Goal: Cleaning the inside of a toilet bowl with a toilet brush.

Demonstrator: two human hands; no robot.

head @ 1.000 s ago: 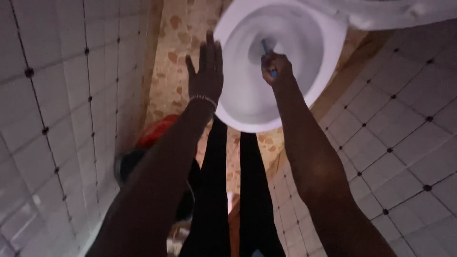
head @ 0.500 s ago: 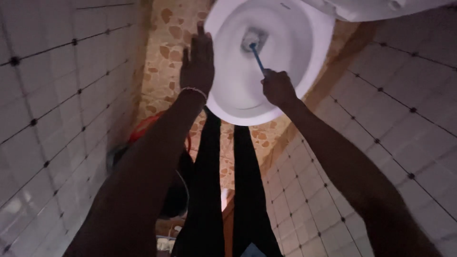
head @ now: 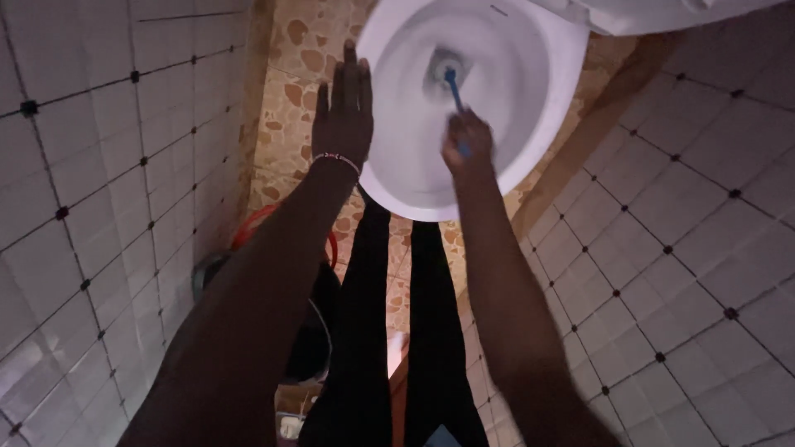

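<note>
1. Down in the white toilet bowl (head: 505,124), the right hand (head: 466,142) is clenched around a blue brush handle (head: 454,89), its tip at the drain.
2. Spread flat with fingers released, the left hand (head: 344,116) hovers by the bowl's rim above the patterned floor (head: 286,124).
3. White tiled walls (head: 99,165) stand on both sides.

No packages, signs or screens in view. Only one label-like mark: a small dark printed mark (head: 497,10) on the white toilet rim (head: 571,91), at the top of the frame near the hinge side, short and horizontal, too small to make out further. At the bottom edge, a pale blurred item (head: 290,425) on the floor; cannot tell if it is packaging.
</note>
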